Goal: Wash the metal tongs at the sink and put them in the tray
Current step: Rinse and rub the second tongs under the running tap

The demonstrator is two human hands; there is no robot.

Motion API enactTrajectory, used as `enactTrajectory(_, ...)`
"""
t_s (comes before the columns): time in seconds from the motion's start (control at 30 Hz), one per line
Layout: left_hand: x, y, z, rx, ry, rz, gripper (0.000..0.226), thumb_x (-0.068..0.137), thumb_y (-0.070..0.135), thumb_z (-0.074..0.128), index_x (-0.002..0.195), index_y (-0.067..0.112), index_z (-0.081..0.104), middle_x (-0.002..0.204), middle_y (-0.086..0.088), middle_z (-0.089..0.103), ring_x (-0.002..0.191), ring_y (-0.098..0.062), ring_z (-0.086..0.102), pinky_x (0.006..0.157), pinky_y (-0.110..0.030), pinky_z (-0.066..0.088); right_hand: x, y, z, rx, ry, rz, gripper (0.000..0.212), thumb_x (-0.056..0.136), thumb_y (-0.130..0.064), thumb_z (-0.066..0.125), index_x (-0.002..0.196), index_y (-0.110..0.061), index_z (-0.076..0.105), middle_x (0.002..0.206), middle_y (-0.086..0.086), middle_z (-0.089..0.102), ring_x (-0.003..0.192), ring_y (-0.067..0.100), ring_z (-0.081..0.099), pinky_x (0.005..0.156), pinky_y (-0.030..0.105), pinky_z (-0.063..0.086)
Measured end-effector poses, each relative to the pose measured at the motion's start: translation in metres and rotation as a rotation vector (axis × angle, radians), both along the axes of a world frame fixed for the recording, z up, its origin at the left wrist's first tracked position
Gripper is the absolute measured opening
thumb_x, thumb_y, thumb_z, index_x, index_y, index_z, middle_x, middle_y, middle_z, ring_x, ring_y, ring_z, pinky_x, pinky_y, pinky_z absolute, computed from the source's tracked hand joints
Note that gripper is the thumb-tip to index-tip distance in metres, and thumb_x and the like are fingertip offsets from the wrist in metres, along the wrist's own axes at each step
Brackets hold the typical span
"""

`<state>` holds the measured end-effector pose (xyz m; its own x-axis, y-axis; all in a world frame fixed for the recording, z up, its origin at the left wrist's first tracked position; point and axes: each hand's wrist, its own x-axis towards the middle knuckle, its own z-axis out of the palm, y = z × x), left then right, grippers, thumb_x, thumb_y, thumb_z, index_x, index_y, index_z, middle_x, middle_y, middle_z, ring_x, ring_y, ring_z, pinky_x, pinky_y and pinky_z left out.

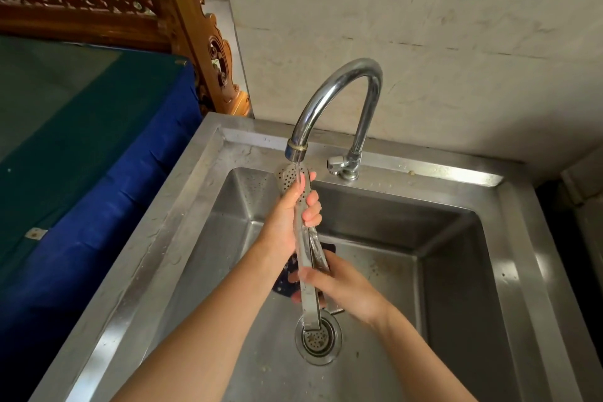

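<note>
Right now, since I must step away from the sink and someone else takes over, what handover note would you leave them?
Left hand: grips the tongs just below their perforated head.
Right hand: grips the tongs lower down, at the handle end.
Tongs: held over the sink, head under water running from the tap.
Done: rinsing is under way.
Left: finish washing, turn off the tap, put the tongs in the tray, which is not in view.
</note>
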<state>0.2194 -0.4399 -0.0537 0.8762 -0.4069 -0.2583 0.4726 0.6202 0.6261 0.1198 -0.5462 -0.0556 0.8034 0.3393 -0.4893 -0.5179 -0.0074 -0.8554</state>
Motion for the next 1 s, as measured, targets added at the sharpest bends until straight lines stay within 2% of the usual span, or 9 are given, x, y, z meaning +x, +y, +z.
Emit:
enactTrajectory(0.07, 0.0, -0.002, 0.005, 0.099, 0.014, 0.008, 0.036, 0.079, 0.047, 0.053, 0.096, 0.016, 0.057, 0.05, 0.007, 0.05, 0.036, -0.003, 0.038, 0.036, -0.015, 0.032, 0.0, 0.001, -0.001, 0.019, -0.01, -0.001, 0.04, 0.075, -0.013, 0.07, 0.108, -0.007, 0.049, 0.083, 0.005, 0.07, 0.068, 0.022, 0.072, 0.057, 0.022, 0.054)
enactTrajectory(0.27, 0.004, -0.003, 0.006, 0.331, 0.129, 0.038, 0.043, 0.087, 0.052, 0.048, 0.09, 0.012, 0.063, 0.051, 0.004, 0.062, 0.041, -0.005, 0.05, 0.041, -0.017, 0.044, -0.003, 0.009, -0.007, 0.07, -0.092, -0.07, 0.009, 0.084, -0.005, 0.054, 0.079, -0.008, 0.046, 0.053, 0.008, 0.06, 0.041, 0.022, 0.058, 0.053, 0.032, 0.053)
enactTrajectory(0.37, -0.002, 0.005, -0.005, 0.153, 0.111, 0.082, 0.034, 0.09, 0.033, 0.052, 0.116, 0.011, 0.059, 0.085, 0.0, 0.075, 0.074, -0.009, 0.069, 0.06, -0.02, 0.055, -0.01, 0.007, -0.011, 0.127, -0.061, -0.021, 0.012, 0.081, -0.009, 0.055, 0.07, -0.009, 0.05, 0.05, 0.004, 0.059, 0.038, 0.019, 0.056, 0.063, 0.033, 0.055)
enactTrajectory(0.43, -0.005, 0.013, -0.008, -0.069, 0.097, 0.039, 0.032, 0.09, 0.016, 0.048, 0.121, 0.016, 0.056, 0.105, -0.002, 0.072, 0.092, -0.013, 0.069, 0.068, -0.023, 0.056, -0.016, 0.005, -0.013, 0.247, -0.002, 0.03, 0.016, 0.079, -0.011, 0.056, 0.063, -0.013, 0.052, 0.048, 0.003, 0.057, 0.036, 0.016, 0.053, 0.055, 0.024, 0.052)
enactTrajectory(0.57, 0.0, 0.013, -0.003, -0.239, 0.135, -0.101, 0.027, 0.087, 0.014, 0.044, 0.109, 0.015, 0.059, 0.077, 0.001, 0.066, 0.051, -0.004, 0.053, 0.047, -0.013, 0.043, -0.02, 0.002, -0.013, 0.448, 0.1, 0.028, 0.02, 0.081, -0.009, 0.054, 0.062, -0.011, 0.048, 0.046, 0.001, 0.052, 0.034, 0.014, 0.049, 0.039, 0.02, 0.043)
enactTrajectory(0.67, 0.009, 0.003, 0.008, -0.037, 0.11, -0.099, 0.018, 0.09, 0.027, 0.047, 0.095, 0.013, 0.057, 0.058, 0.004, 0.055, 0.04, -0.004, 0.043, 0.038, -0.014, 0.033, -0.015, 0.003, -0.011, 0.393, 0.103, -0.037, 0.02, 0.086, -0.013, 0.056, 0.067, -0.012, 0.05, 0.047, 0.0, 0.053, 0.035, 0.013, 0.048, 0.04, 0.021, 0.043)
enactTrajectory(0.8, 0.009, -0.005, 0.022, 0.432, 0.057, 0.055, 0.029, 0.088, 0.037, 0.056, 0.092, 0.01, 0.063, 0.06, -0.004, 0.062, 0.042, -0.013, 0.052, 0.039, -0.022, 0.041, -0.013, 0.006, -0.011, 0.192, 0.036, -0.102, 0.02, 0.089, -0.012, 0.057, 0.072, -0.009, 0.046, 0.05, -0.001, 0.054, 0.039, 0.014, 0.048, 0.044, 0.024, 0.046)
enactTrajectory(0.93, -0.002, -0.009, 0.023, 0.55, 0.048, 0.321, 0.046, 0.08, 0.027, 0.07, 0.112, -0.002, 0.054, 0.087, -0.02, 0.068, 0.053, -0.023, 0.066, 0.047, -0.03, 0.056, -0.015, 0.004, -0.007, 0.24, -0.02, -0.062, 0.022, 0.083, -0.013, 0.058, 0.062, -0.011, 0.05, 0.045, -0.001, 0.054, 0.035, 0.013, 0.05, 0.05, 0.02, 0.049)
enactTrajectory(1.0, -0.002, -0.01, 0.02, 0.62, 0.024, 0.381, 0.067, 0.077, 0.03, 0.073, 0.129, 0.003, 0.041, 0.113, -0.023, 0.062, 0.079, -0.032, 0.069, 0.068, -0.044, 0.059, -0.016, 0.003, -0.005, 0.288, -0.017, -0.036, 0.023, 0.083, -0.012, 0.058, 0.061, -0.012, 0.053, 0.045, 0.0, 0.055, 0.035, 0.013, 0.052, 0.05, 0.02, 0.049)
